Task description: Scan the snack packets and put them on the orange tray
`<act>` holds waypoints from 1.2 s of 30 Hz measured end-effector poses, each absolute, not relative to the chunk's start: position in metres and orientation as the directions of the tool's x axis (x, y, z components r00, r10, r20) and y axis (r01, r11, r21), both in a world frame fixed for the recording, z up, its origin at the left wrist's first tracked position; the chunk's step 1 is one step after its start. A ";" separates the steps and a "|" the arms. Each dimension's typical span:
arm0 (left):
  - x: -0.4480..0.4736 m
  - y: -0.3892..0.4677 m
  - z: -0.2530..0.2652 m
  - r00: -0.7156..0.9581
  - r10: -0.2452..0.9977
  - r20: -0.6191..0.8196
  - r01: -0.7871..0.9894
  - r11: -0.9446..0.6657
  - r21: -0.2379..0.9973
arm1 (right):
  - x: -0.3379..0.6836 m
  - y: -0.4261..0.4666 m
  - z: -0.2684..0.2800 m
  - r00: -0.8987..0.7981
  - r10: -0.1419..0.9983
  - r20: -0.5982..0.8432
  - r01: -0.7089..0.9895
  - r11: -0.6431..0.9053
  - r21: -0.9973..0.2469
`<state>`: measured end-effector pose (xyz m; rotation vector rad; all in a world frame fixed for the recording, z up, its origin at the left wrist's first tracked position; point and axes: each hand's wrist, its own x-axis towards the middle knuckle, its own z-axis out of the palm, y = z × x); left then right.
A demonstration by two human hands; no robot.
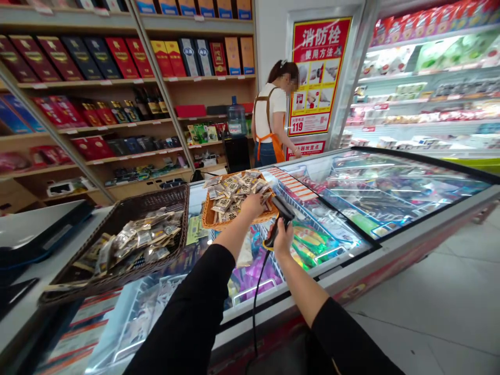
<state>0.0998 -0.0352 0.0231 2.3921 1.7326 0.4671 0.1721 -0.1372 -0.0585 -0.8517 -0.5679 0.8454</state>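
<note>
In the head view, my right hand (283, 238) grips a black and yellow handheld barcode scanner (284, 209), its cable hanging down over the freezer. My left hand (253, 206) reaches into an orange-brown wicker basket (207, 213) heaped with small snack packets (230, 187). Its fingers are curled at a packet on the basket's right side, close to the scanner's head; the fingertips are partly hidden. The basket rests on the glass top of a chest freezer (250, 297).
A dark brown basket (183, 219) of larger packets stands to the left, beside black counter equipment (47, 234). Behind the freezer a person in an orange apron (269, 114) stands near shelves of boxes (125, 57). A lit refrigerated display (425, 94) is at the right.
</note>
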 end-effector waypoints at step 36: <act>-0.119 -0.119 0.014 -0.545 0.791 0.278 -0.064 -0.370 0.927 | 0.090 -0.194 -0.052 -0.181 0.875 0.449 0.305 0.484 -0.820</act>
